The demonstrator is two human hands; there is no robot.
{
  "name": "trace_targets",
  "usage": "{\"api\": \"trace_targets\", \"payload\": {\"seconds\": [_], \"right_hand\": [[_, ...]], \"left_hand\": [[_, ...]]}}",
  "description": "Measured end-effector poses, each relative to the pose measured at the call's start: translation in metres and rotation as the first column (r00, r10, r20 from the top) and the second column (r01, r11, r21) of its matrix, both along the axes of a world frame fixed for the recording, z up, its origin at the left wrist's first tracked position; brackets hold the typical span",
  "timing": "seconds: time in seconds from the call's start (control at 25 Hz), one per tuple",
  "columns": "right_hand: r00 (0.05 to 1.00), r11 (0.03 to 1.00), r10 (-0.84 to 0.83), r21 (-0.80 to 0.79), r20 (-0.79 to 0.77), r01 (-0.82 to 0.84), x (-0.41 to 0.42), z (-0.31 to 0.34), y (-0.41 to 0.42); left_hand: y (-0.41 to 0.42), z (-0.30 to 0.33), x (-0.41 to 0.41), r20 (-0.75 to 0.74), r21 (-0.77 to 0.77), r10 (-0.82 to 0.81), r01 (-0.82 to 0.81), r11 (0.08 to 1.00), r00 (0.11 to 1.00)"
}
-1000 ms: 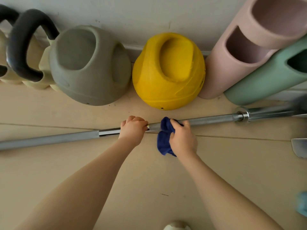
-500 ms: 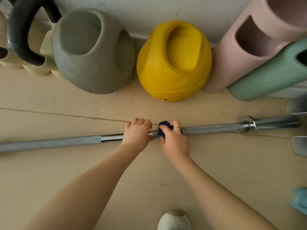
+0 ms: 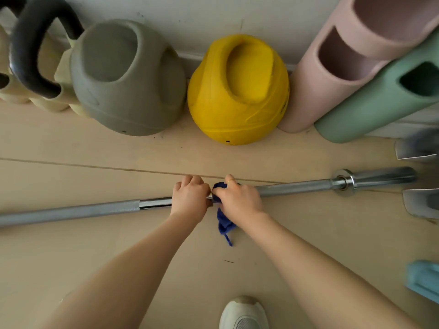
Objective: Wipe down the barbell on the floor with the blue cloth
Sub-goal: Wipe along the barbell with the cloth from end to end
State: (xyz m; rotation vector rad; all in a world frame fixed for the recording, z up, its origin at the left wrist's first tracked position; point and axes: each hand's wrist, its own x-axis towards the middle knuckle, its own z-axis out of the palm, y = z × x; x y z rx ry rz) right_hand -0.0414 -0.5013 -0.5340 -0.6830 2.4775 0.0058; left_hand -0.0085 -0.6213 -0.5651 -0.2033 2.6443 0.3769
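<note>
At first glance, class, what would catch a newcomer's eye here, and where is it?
The yellow ball stands out most, against the wall at centre. In front of it, both hands grip the barbell lying across the floor: the left hand bare, the right hand wrapping the blue cloth around the bar.

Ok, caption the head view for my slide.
Left hand steadies the barbell on the floor while the right hand wraps the blue cloth around it.

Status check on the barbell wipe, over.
Left hand gripping the barbell mid-shaft, bare. Right hand clamps the blue cloth on the bar beside it, tail hanging to the floor. Shaft clear both ways; kettlebells back at the wall.
</note>
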Motion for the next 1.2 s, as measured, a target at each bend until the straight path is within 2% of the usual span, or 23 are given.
{"api": "trace_targets", "payload": {"seconds": [0.04, 0.12, 0.2, 0.28, 0.36, 0.44, 0.52, 0.6, 0.64, 0.72, 0.84, 0.92, 1.08, 1.2], "right_hand": [[0.999, 0.997, -0.015, 0.071, -0.033, 0.017, -0.012, 0.0, 0.014], [0.969, 0.955, -0.226, 0.172, -0.098, 0.24, -0.028, 0.001, 0.042], [0.924, 0.912, -0.369, 0.152, -0.102, 0.381, -0.025, 0.0, 0.045], [0.935, 0.935, -0.353, 0.034, -0.023, 0.353, -0.012, 0.0, 0.025], [0.974, 0.972, -0.225, -0.055, 0.038, 0.226, 0.004, -0.001, 0.012], [0.988, 0.987, -0.155, -0.045, -0.011, 0.154, 0.006, -0.002, 0.028], [0.952, 0.957, -0.288, 0.001, -0.1, 0.29, 0.0, -0.007, 0.061], [0.843, 0.855, -0.514, -0.017, -0.161, 0.518, -0.003, -0.01, 0.08], [0.811, 0.825, -0.563, -0.044, -0.158, 0.564, -0.002, -0.011, 0.079], [0.816, 0.824, -0.566, -0.116, -0.12, 0.554, 0.009, -0.015, 0.069], [0.867, 0.87, -0.473, -0.237, -0.153, 0.433, 0.016, -0.019, 0.077], [0.882, 0.902, -0.414, -0.23, -0.225, 0.365, 0.008, -0.024, 0.093], [0.813, 0.817, -0.565, -0.232, -0.14, 0.527, 0.002, -0.019, 0.077], [0.919, 0.921, -0.373, -0.172, -0.126, 0.35, -0.007, -0.017, 0.08]], "left_hand": [[0.0, 0.0, 0.001, 0.006, -0.002, -0.003, 0.003, 1.0, 1.0], [0.001, 0.001, 0.001, 0.008, -0.013, -0.022, 0.022, 1.0, 1.0], [0.002, 0.001, 0.0, 0.005, -0.047, -0.076, 0.077, 0.996, 0.997], [0.003, -0.001, 0.001, 0.002, -0.072, -0.109, 0.109, 0.991, 0.994], [0.004, -0.001, 0.005, 0.012, -0.084, -0.102, 0.103, 0.991, 0.995], [0.006, 0.0, 0.01, 0.016, -0.091, -0.1, 0.101, 0.991, 0.995], [0.007, 0.002, 0.012, 0.02, -0.089, -0.086, 0.087, 0.992, 0.996], [0.008, 0.004, 0.01, 0.026, -0.103, -0.085, 0.087, 0.991, 0.996], [0.011, 0.005, 0.008, 0.024, -0.107, -0.084, 0.086, 0.991, 0.996], [0.023, 0.009, 0.004, 0.027, -0.064, -0.095, 0.096, 0.993, 0.995], [0.044, 0.013, -0.007, 0.044, 0.005, -0.142, 0.142, 0.99, 0.989], [0.052, 0.012, -0.014, 0.054, 0.001, -0.157, 0.157, 0.988, 0.986], [0.059, 0.009, -0.018, 0.1, -0.003, -0.162, 0.164, 0.987, 0.982], [0.061, 0.008, -0.021, 0.11, -0.01, -0.143, 0.145, 0.989, 0.984]]}}
